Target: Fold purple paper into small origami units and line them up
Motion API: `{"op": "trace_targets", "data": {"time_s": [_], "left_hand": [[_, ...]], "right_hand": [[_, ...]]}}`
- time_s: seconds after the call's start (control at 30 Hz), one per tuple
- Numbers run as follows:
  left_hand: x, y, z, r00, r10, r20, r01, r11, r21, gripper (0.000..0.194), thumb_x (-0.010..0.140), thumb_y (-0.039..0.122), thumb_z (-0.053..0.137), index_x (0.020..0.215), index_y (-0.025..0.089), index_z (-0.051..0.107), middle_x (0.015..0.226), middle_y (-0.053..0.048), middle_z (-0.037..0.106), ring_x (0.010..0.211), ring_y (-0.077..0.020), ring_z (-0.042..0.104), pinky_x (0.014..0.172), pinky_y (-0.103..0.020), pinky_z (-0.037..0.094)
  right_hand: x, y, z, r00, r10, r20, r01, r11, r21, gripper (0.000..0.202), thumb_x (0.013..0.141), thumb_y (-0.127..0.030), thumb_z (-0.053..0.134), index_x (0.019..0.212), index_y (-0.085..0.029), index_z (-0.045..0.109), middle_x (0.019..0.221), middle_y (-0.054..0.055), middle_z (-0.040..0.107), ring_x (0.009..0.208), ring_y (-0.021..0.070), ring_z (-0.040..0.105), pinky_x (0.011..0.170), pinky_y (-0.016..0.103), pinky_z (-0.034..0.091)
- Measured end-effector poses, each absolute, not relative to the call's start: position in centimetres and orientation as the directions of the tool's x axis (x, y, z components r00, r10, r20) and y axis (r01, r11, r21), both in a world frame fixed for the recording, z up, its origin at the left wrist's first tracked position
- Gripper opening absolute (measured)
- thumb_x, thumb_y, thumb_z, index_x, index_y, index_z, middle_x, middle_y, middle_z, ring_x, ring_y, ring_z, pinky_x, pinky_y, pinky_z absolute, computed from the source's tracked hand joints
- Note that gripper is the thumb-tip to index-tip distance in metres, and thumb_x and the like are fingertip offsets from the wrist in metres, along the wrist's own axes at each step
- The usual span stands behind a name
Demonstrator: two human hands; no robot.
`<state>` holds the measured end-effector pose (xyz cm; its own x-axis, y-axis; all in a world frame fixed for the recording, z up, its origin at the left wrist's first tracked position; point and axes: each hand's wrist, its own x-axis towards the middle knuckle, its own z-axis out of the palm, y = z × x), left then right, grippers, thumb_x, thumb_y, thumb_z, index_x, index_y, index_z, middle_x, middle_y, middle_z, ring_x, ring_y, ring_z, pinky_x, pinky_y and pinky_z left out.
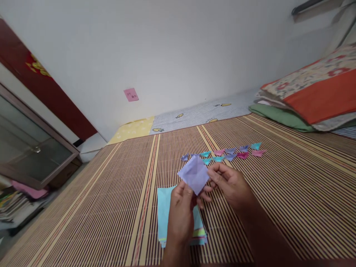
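A purple square of folded paper (194,172) is held up in the air, turned like a diamond with creases showing. My left hand (182,207) pinches it at its lower left edge, thumb in front. At its right corner my right hand (229,183) grips it between thumb and fingers. Beneath my left hand lies a stack of coloured paper (164,207), light blue on top, partly hidden by that hand. Beyond the hands, several small folded paper pieces (230,157) in blue, pink and purple stand in two rows on the striped mat (125,193).
Folded bedding (319,92), orange, floral and green, is piled at the right. A checked cloth (191,115) runs along the white wall (178,48), where a pink note (131,94) is stuck. To the left are a glass-doored cabinet (30,137) and a pile of books (16,207).
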<state>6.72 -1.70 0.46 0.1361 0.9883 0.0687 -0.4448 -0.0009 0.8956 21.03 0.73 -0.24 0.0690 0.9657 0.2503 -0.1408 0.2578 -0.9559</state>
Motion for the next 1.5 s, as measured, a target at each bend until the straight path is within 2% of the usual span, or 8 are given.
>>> {"op": "trace_targets", "data": {"time_s": [0.13,0.27,0.43,0.6,0.77,0.87,1.03,1.5], "left_hand": [[7.0,-1.7,0.0,0.154,0.988,0.018,-0.398,0.046,0.916,0.035,0.08,0.046,0.081,0.083,0.012,0.069,0.066,-0.006,0.071,0.05,-0.0117,0.059,0.051,-0.022,0.041],[7.0,-1.1,-0.4,-0.093,0.996,-0.01,-0.325,-0.021,0.945,0.033,0.07,0.036,0.088,0.075,0.014,0.065,0.058,0.002,0.063,0.046,-0.0075,0.049,0.046,-0.019,0.037],[6.2,-0.7,-0.6,-0.32,0.943,0.093,-0.191,-0.161,0.968,0.029,0.073,0.031,0.086,0.071,0.016,0.061,0.058,0.005,0.061,0.05,-0.0086,0.052,0.049,-0.02,0.043],[5.9,-0.8,-0.5,-0.282,0.957,0.07,-0.258,-0.146,0.955,0.028,0.078,0.035,0.084,0.078,0.015,0.065,0.06,0.002,0.065,0.052,-0.0098,0.058,0.055,-0.021,0.048],[5.7,-0.7,0.1,-0.202,0.976,-0.075,-0.478,-0.032,0.878,0.046,0.07,0.053,0.087,0.071,0.014,0.062,0.06,0.0,0.066,0.048,-0.0091,0.056,0.046,-0.019,0.046],[5.8,-0.7,0.5,-0.196,0.976,-0.097,-0.524,-0.021,0.852,0.046,0.065,0.051,0.09,0.073,0.013,0.065,0.068,-0.003,0.07,0.056,-0.0115,0.061,0.045,-0.019,0.048],[6.1,-0.9,0.4,-0.073,0.996,-0.057,-0.448,0.018,0.894,0.038,0.066,0.038,0.091,0.087,0.011,0.074,0.085,-0.008,0.075,0.069,-0.0162,0.069,0.048,-0.021,0.052],[5.7,-0.6,0.0,-0.187,0.982,0.023,-0.389,-0.096,0.916,0.026,0.078,0.036,0.082,0.077,0.014,0.069,0.061,-0.001,0.067,0.054,-0.0098,0.057,0.048,-0.018,0.038]], "right_hand": [[20.8,0.8,-0.5,0.092,0.965,0.245,-0.157,0.257,-0.954,0.03,0.086,-0.047,0.074,0.076,-0.02,0.065,0.06,-0.003,0.055,0.053,0.0125,0.05,0.051,0.024,0.043],[20.8,1.0,-0.7,0.099,0.976,0.193,-0.292,0.214,-0.932,0.031,0.08,-0.047,0.08,0.094,-0.021,0.07,0.077,0.002,0.069,0.062,0.0162,0.063,0.055,0.026,0.051],[21.5,1.1,-1.1,0.13,0.973,0.193,-0.286,0.223,-0.932,0.038,0.097,-0.054,0.059,0.109,-0.021,0.072,0.093,0.008,0.075,0.08,0.0202,0.071,0.067,0.029,0.057],[21.5,1.4,-1.6,0.02,0.97,0.242,-0.21,0.241,-0.947,0.043,0.081,-0.035,0.08,0.119,-0.019,0.068,0.093,0.007,0.078,0.084,0.0226,0.074,0.074,0.034,0.06],[21.9,1.6,-2.0,0.066,0.958,0.281,-0.172,0.288,-0.942,0.037,0.086,-0.031,0.075,0.12,-0.019,0.068,0.095,0.008,0.078,0.086,0.0218,0.074,0.077,0.035,0.061],[22.1,1.5,-2.0,0.067,0.954,0.293,-0.167,0.301,-0.939,0.032,0.088,-0.031,0.074,0.118,-0.02,0.07,0.096,0.007,0.078,0.087,0.0216,0.074,0.078,0.035,0.061],[22.0,1.3,-1.7,0.088,0.952,0.295,-0.144,0.305,-0.941,0.03,0.09,-0.032,0.071,0.118,-0.02,0.071,0.097,0.008,0.078,0.084,0.0216,0.074,0.077,0.035,0.061],[22.2,1.0,-0.8,0.148,0.949,0.28,-0.117,0.298,-0.947,0.025,0.083,-0.031,0.075,0.106,-0.019,0.073,0.092,0.009,0.079,0.083,0.0231,0.076,0.074,0.035,0.062]]}}
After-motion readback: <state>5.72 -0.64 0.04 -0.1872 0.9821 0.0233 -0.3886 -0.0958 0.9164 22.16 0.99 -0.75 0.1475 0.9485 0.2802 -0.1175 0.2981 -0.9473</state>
